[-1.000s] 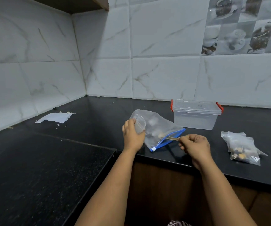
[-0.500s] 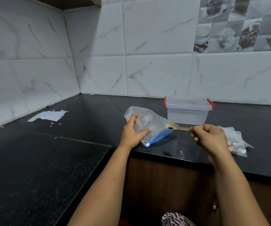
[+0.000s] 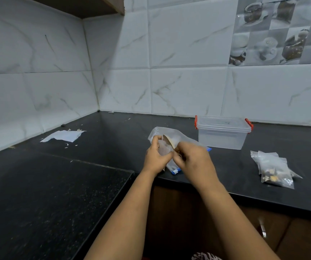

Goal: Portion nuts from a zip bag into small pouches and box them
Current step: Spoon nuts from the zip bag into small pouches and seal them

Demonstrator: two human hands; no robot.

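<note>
A: Status: left hand (image 3: 155,156) grips a small clear plastic pouch (image 3: 163,147) by its mouth. Right hand (image 3: 192,160) holds a pale wooden spoon (image 3: 168,141), bowl tipped at the pouch opening. Both sit over the big clear zip bag with the blue seal strip (image 3: 171,133), which lies on the black stone table (image 3: 113,139) near the front edge.

B: Risk?

A: Main one is spill. The pouch mouth looks narrow against the spoon bowl, and film that thin will likely fold shut if the left grip shifts. Nuts would land on the table or go off the edge, since the hands work right above it.

B: Can you see the load in the spoon?

A: No, the right hand blocks it. Can't tell how much is in the pouch either.

B: Anything else?

A: The zip bag looks unsealed, so a knock could shed nuts. Filled clear pouches (image 3: 272,168) lie well to the right, not yet in the lidded clear plastic box with red clips (image 3: 223,134). Lid's still on, so boxing needs a free hand first.
</note>
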